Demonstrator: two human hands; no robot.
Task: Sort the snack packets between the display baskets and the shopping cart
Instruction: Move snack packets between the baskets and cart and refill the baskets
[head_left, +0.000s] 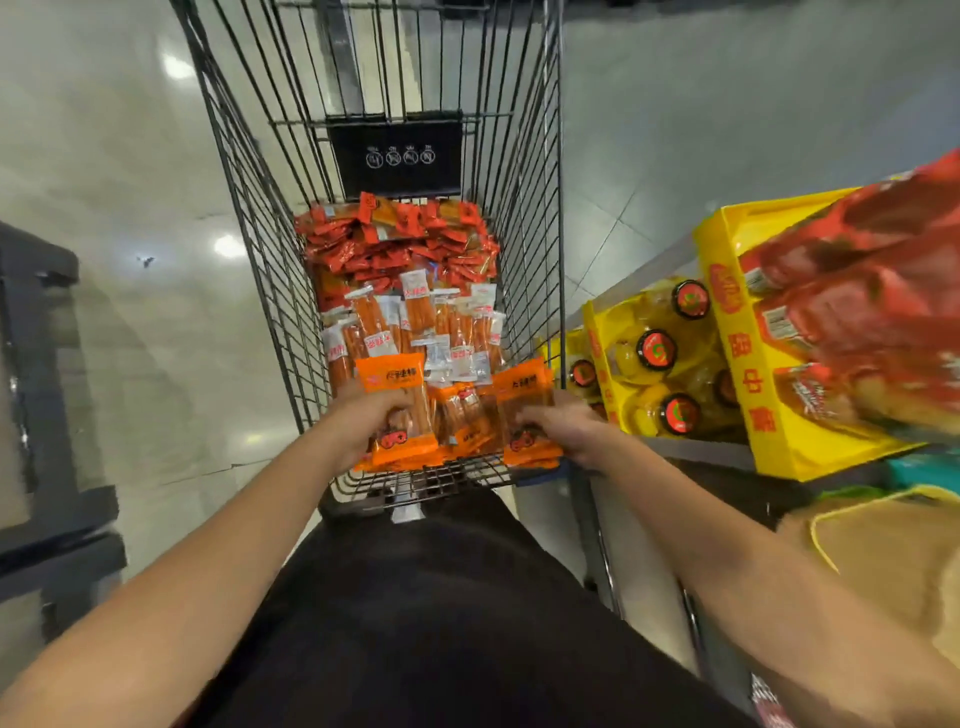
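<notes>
So both hands are down in the near end of the shopping cart (291, 291), each one holding an orange snack packet. The left hand (363, 415) has its fingers wrapped round the left side of a packet (402, 410), and the right hand (563, 423) is gripping a second orange packet (524, 415) from its right side. Both packets stand with their long axis running away from the body, top ends pointing toward the far end of the cart, so the hands are clamped on the lower halves and the printed tops stick out beyond the fingers. Between the two hands there's a loose heap of more orange packets (465, 421), touching both held ones as far as I can tell. Just past the fingertips is a layer of clear-and-white stick packets (415, 322), and further out again a pile of small red packets (400, 241). The thing that matters for whatever comes next, I reckon: the shelf with the yellow boxes (727, 332) sits off to the right of the right hand, outside the cart wall, so the right hand is clearly the nearer one to it and the left would have to cross over the heap. No display basket that I can make out for sure.
</notes>
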